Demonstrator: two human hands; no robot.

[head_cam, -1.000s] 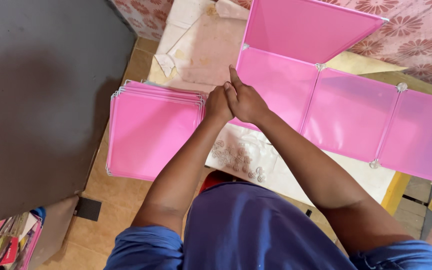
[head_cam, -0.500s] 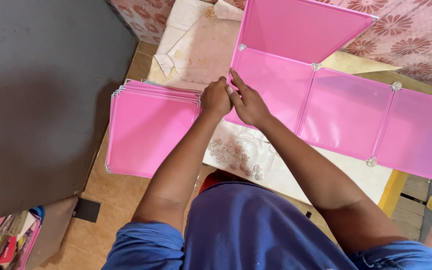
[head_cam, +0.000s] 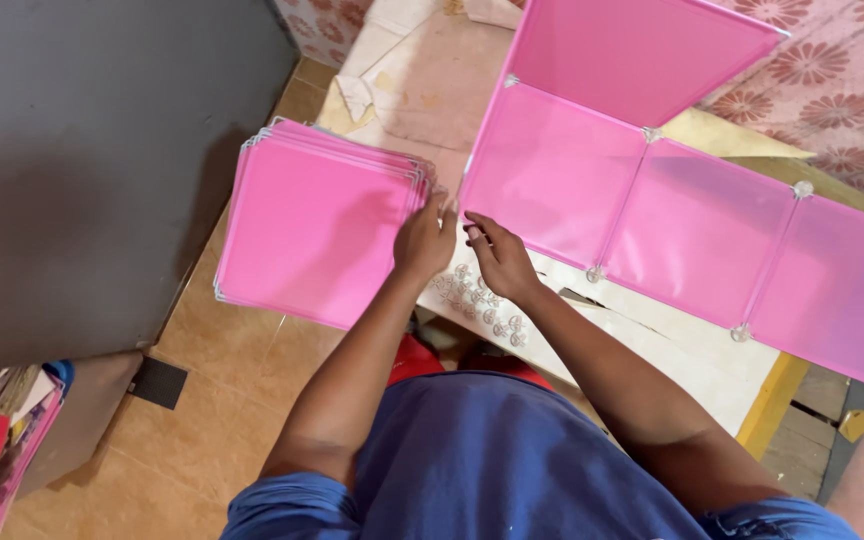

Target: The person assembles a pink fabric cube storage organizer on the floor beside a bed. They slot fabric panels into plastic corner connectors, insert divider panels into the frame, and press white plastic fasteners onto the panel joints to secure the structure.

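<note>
Panel stack point(head_cam: 317, 225) left of joined panels point(head_cam: 652, 220), connectors point(head_cam: 477, 300) between

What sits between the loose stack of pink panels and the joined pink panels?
In the head view, both hands: the left hand at the stack of pink panels, the right hand by the joined panels, with small clear connectors just below.

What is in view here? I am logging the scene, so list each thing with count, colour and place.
Stack of square panels: one stack, pink, on the floor at left, leaning at the board's edge.
Joined panels: four, pink, on the board at right, one tilted up.
Round connectors: many, clear, on the board near the hands.
Board: one, pale.
Floor tiles: tan.
Grey surface: one, at left.
Left hand: on the stack's corner.
Right hand: at the joined panels' corner.
</note>
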